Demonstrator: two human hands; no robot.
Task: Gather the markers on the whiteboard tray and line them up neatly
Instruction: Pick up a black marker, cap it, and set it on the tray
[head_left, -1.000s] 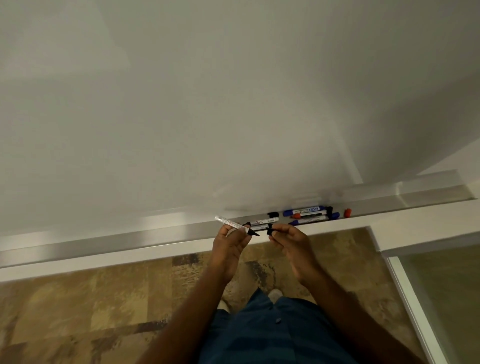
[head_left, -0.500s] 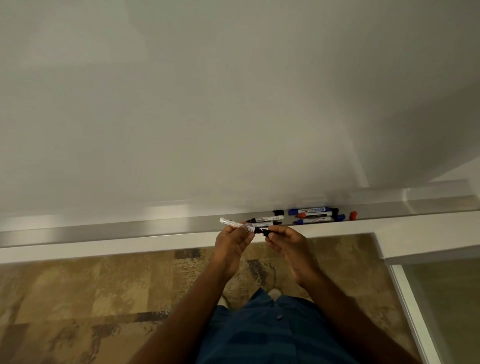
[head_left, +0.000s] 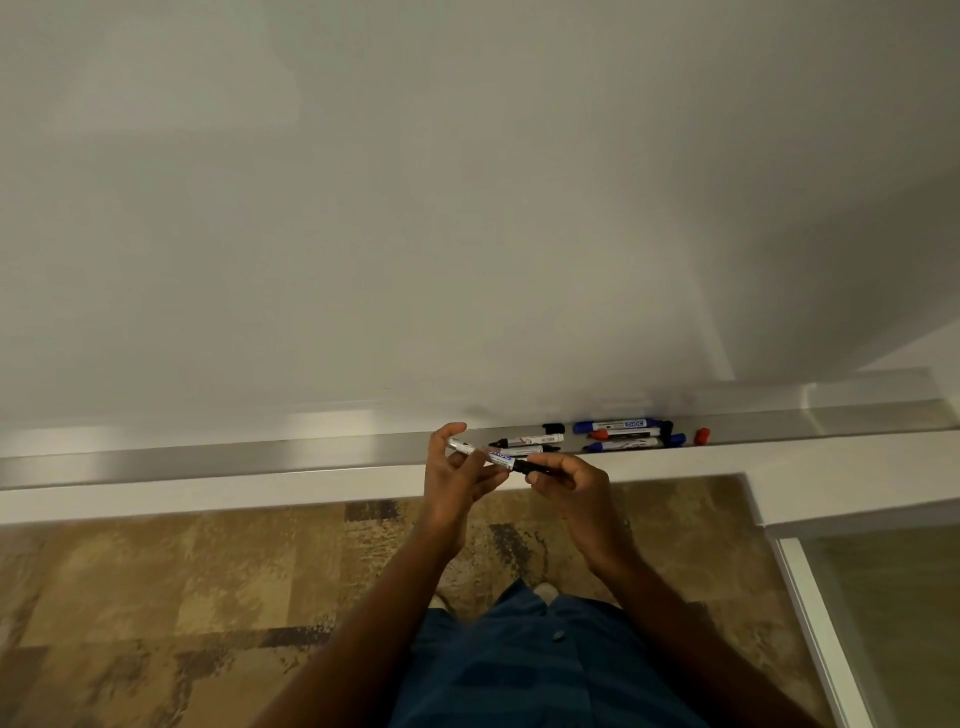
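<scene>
Most of the view is filled by a white whiteboard (head_left: 415, 208), along whose lower edge a grey metal tray (head_left: 208, 457) is run. Below it a brown patterned carpet (head_left: 156, 597) is seen. In the tray, a pair of black-capped markers (head_left: 527, 445) is laid side by side, and just to the right a cluster of blue and red markers (head_left: 623, 435) is stacked together, with a loose red cap (head_left: 701, 436) lying apart at the right. In front of the tray a white-barrelled marker (head_left: 493, 457) is held level between both hands: its pale end is pinched by the left hand (head_left: 457, 478), index finger raised, and its black cap end is gripped by the closed fingers of the right hand (head_left: 571, 483).
</scene>
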